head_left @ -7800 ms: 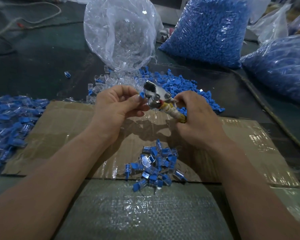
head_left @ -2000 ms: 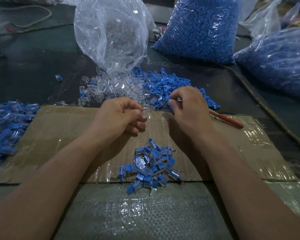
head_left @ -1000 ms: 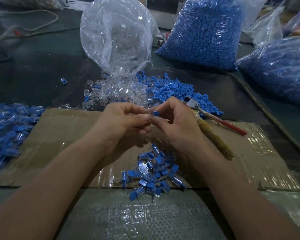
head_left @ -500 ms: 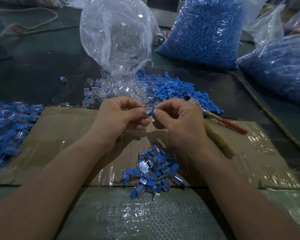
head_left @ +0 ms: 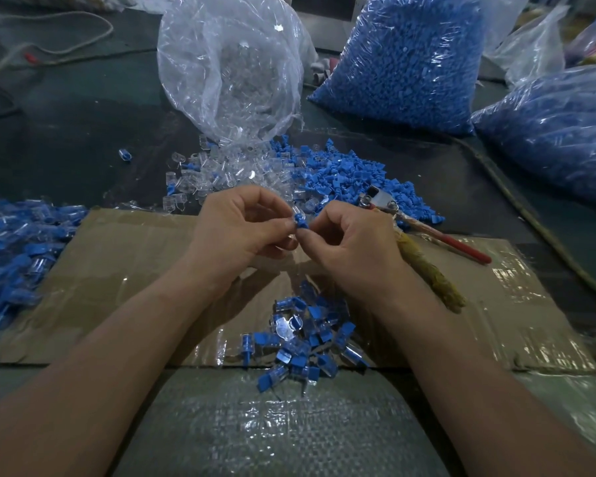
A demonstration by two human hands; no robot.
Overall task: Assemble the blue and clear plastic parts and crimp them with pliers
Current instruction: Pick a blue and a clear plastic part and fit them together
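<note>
Pliers (head_left: 381, 202) partly behind right hand (head_left: 355, 249)

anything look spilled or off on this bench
The clear bag lies on its side with clear parts spilled from its mouth, running into the loose blue pile. One stray blue piece sits apart on the dark table. One pliers handle is wrapped in frayed yellowish tape, the other red.

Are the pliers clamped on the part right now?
No: the pliers lie beside the right hand, clear of the blue part, which it and the left hand pinch between them.
</note>
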